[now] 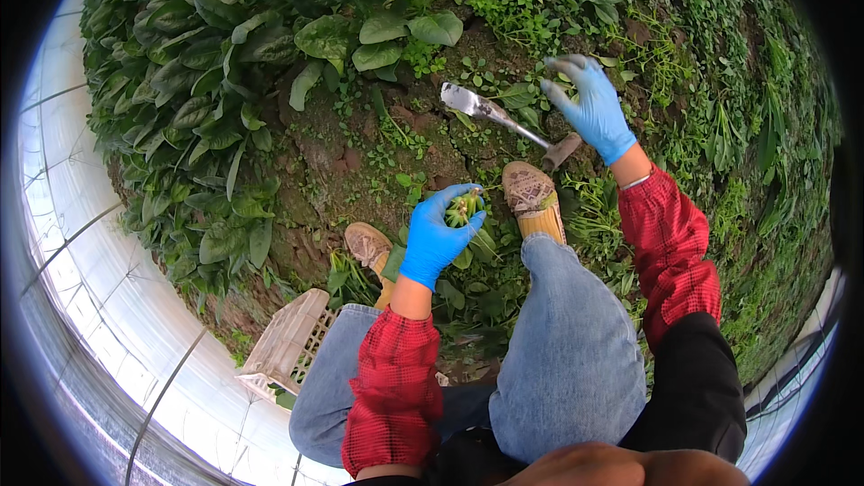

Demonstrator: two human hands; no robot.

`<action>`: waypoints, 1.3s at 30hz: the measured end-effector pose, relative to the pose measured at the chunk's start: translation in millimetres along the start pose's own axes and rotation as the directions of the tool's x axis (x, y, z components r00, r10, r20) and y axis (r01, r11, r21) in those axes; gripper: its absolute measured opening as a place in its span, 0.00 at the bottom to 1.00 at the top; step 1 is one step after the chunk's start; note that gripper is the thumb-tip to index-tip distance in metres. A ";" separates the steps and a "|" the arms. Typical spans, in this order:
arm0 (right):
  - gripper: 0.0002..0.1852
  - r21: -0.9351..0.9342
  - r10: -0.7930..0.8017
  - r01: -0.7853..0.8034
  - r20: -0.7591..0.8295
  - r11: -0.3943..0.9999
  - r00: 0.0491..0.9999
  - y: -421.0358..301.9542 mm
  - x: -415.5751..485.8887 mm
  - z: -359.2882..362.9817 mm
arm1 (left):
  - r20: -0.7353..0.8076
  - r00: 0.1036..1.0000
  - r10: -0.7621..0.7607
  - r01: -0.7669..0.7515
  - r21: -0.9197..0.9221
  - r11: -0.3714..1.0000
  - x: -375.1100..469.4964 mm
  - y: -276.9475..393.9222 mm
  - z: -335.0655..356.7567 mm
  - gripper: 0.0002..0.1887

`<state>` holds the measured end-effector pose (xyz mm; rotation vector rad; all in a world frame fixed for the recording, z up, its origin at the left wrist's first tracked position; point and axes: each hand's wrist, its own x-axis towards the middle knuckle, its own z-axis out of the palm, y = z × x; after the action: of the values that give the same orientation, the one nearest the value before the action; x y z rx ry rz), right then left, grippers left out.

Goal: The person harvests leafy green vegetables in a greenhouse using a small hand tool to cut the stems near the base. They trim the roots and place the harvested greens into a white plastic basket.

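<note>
My left hand [440,233], in a blue glove, grips a bunch of leafy greens [463,208] by the stems. The pale cut ends face up, and the leaves hang down behind the fingers. My right hand [588,104], gloved in blue as well, hovers over the weedy ground with its fingers apart and nothing held. It looks slightly blurred. Between the hands, a short-handled tool with a flat metal blade [496,113] lies on the soil. Its brown crosswise grip [561,150] rests just below my right hand, near the toe of my right shoe [530,190].
Dense spinach-like plants [202,74] grow at the upper left, with more leafy plants [405,20] ahead. Low weeds [729,216] cover the right side. A plastic crate [287,341] holding some leaves stands beside my left leg. Loose greens [472,297] lie between my feet. Greenhouse sheeting [101,283] curves along the left.
</note>
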<state>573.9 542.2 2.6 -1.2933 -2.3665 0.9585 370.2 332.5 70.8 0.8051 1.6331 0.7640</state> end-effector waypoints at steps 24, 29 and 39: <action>0.20 0.824 0.069 -0.485 0.488 0.292 0.870 -99.4 -35.8 -30.0 | 0.117 0.988 0.102 -0.060 -0.320 0.946 0.3 43.0 20.9 0.25; 0.20 0.860 0.111 -0.317 0.297 0.400 0.948 -118.5 -51.5 -17.5 | -0.088 0.995 0.049 -0.054 -0.051 0.997 -12.9 48.2 28.5 0.24; 0.04 -0.064 -0.379 0.380 0.016 0.923 0.925 -69.1 -34.3 -36.2 | -0.084 0.959 0.272 -0.123 0.739 0.662 -18.5 56.6 20.2 0.22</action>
<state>567.8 502.8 78.0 -0.8013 -2.5387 0.7665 399.4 350.4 123.5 1.5450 2.0773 0.3003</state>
